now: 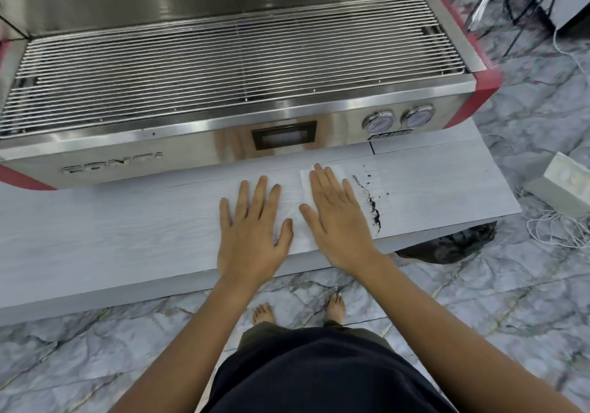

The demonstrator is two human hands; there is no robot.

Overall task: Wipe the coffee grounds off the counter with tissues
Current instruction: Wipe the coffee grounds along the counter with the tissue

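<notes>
Two hands: both lie flat, palms down, on the pale counter point(111, 237), side by side near its front edge.
Tissue: a white tissue point(297, 211) lies spread flat on the counter, under the right hand and reaching left toward the left hand; its far corners show beyond the right fingertips.
Coffee grounds: a dark, ragged line of coffee grounds point(372, 203) runs from near the machine toward the counter's front edge, just beside the right hand on its outer side; a few loose specks lie scattered farther right.
Right hand: the right hand point(338, 218) presses on the tissue with fingers straight and slightly spread, gripping nothing; its little finger lies close to the grounds.
Left hand: the left hand point(253, 224) rests with fingers straight and fanned, holding nothing; its thumb side lies at the tissue's left edge.
Hard to tell: the tissue is nearly the counter's colour, so its left and near edges are faint, and I cannot tell how far it reaches under the left hand.
Behind: a steel espresso machine point(223, 99) with a wire grate on top and two gauges stands on the counter; its upper part is cut off.
Below: a dark bag point(453, 243) shows partly under the counter's right end.
</notes>
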